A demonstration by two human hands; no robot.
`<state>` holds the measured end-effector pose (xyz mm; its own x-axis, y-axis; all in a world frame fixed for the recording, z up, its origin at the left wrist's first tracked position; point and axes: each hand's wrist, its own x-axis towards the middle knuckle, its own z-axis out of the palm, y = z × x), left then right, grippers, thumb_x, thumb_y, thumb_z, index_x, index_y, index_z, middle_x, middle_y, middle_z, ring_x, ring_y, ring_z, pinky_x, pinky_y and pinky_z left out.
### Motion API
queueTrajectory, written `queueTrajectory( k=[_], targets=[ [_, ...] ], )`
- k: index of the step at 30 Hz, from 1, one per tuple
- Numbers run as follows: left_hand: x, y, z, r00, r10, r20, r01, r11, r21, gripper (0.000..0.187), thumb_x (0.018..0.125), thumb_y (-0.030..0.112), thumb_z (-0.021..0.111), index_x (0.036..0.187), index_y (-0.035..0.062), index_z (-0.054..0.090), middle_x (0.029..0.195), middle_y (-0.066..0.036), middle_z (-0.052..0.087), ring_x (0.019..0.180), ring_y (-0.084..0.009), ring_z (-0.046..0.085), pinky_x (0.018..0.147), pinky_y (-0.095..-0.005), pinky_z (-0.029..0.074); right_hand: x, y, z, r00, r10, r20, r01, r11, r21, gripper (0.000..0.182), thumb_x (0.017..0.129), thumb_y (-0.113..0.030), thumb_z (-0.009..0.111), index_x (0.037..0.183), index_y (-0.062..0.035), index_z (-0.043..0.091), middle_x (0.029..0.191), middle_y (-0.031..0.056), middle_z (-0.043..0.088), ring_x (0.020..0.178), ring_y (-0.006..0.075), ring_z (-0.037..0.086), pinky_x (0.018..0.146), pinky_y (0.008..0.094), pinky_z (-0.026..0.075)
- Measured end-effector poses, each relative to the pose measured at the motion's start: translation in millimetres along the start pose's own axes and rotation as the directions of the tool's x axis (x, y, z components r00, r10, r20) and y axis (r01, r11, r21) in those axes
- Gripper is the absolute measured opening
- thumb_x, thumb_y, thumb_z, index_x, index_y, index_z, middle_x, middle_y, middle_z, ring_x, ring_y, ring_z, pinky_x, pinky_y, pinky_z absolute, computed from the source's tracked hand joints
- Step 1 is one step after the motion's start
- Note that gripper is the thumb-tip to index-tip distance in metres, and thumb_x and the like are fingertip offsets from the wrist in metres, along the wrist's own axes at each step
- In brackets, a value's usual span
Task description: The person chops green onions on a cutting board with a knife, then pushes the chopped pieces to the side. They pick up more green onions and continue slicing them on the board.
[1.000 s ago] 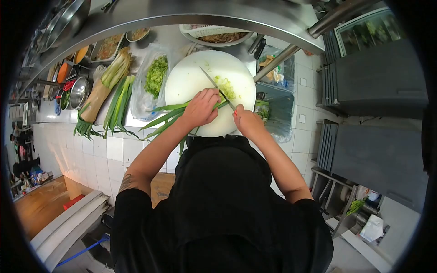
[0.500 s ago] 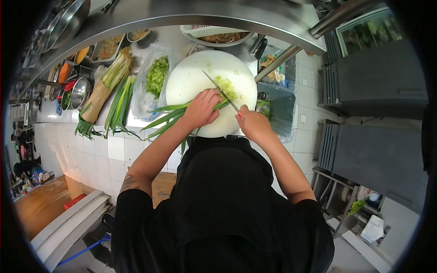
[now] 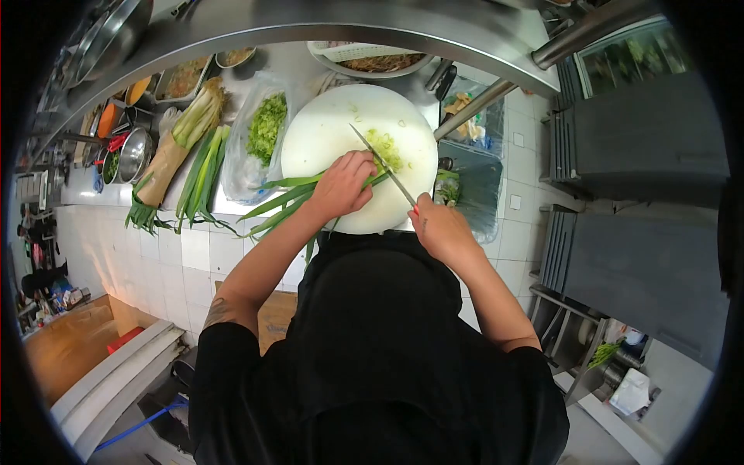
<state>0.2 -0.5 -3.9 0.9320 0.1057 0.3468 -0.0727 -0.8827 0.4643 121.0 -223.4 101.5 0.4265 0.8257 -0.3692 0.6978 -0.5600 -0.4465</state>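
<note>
No writing, label or number can be read anywhere (everything too small or blurred).

Person seen from above: a black short-sleeved top covers torso and shoulders, the sleeves ending above the elbows and leaving both forearms bare. A dark tattoo marks the left upper arm just below the sleeve hem. The left hand (image 3: pixel 343 184) carries no glove or ring that can be made out; the right hand (image 3: pixel 440 229) shows a red-painted nail
</note>
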Motion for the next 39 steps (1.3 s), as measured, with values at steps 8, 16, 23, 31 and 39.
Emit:
queueTrajectory(
  k=[8, 16, 23, 31, 39],
  targets=[
    [-4, -5, 4, 1.0, -0.018, 0.0, 0.018, 1.0, -0.026, 0.036, 0.079, 0.009, 0.073, 0.11, 0.0051, 0.056, 0.124, -0.016, 0.057, 0.114, -0.0381, 0.058, 0.097, -0.0459, 0.05, 53, 18, 52, 0.991, 0.004, -0.132, 0.001, 0.999, 0.035, 0.025, 0.106, -0.025, 0.056, 0.104, -0.0011, 0.05, 0.084, 0.0246, 0.073, 0.083, 0.0453, 0.073, 0.073, 0.057, 0.056],
    [-1, 4, -7, 1.0, 0.002, 0.03, -0.004, 0.998, 0.067, 0.033, 0.082, 0.013, 0.072, 0.111, 0.0069, 0.057, 0.123, -0.015, 0.058, 0.116, -0.0348, 0.058, 0.097, -0.0442, 0.049, -5, 6, 11, 0.994, -0.024, -0.109, 0.023, 1.0, -0.015, 0.025, 0.106, -0.024, 0.059, 0.105, -0.0007, 0.05, 0.077, 0.0259, 0.07, 0.073, 0.0468, 0.07, 0.067, 0.0582, 0.054],
    [-2, 0, -3, 1.0, 0.023, 0.004, -0.023, 0.997, 0.074, 0.032, 0.081, 0.014, 0.07, 0.11, 0.0073, 0.058, 0.122, -0.013, 0.06, 0.117, -0.0327, 0.058, 0.098, -0.043, 0.047, -7, 4, 18, 0.996, -0.021, -0.087, 0.015, 0.998, -0.067, 0.023, 0.108, -0.022, 0.05, 0.103, -0.0001, 0.05, 0.075, 0.024, 0.07, 0.072, 0.0469, 0.07, 0.066, 0.0591, 0.054],
    [-3, -1, -1, 1.0, 0.019, 0.002, -0.019, 0.998, 0.061, 0.035, 0.079, 0.013, 0.072, 0.111, 0.0078, 0.057, 0.123, -0.014, 0.059, 0.116, -0.0344, 0.058, 0.097, -0.044, 0.047, 30, 4, 22, 0.992, -0.052, -0.119, 0.05, 0.999, -0.023, 0.024, 0.108, -0.025, 0.05, 0.108, -0.001, 0.05, 0.081, 0.0253, 0.072, 0.08, 0.0476, 0.072, 0.072, 0.0592, 0.055],
    [-3, -1, 1, 1.0, 0.023, -0.016, -0.023, 0.999, 0.035, 0.037, 0.078, 0.01, 0.072, 0.111, 0.0076, 0.057, 0.123, -0.015, 0.058, 0.115, -0.0363, 0.057, 0.096, -0.0451, 0.047, 47, 12, 49, 0.998, -0.013, -0.067, 0.013, 1.0, -0.013, 0.026, 0.107, -0.025, 0.054, 0.108, 0.0, 0.051, 0.082, 0.0244, 0.073, 0.081, 0.0467, 0.072, 0.072, 0.0587, 0.054]
  ],
)
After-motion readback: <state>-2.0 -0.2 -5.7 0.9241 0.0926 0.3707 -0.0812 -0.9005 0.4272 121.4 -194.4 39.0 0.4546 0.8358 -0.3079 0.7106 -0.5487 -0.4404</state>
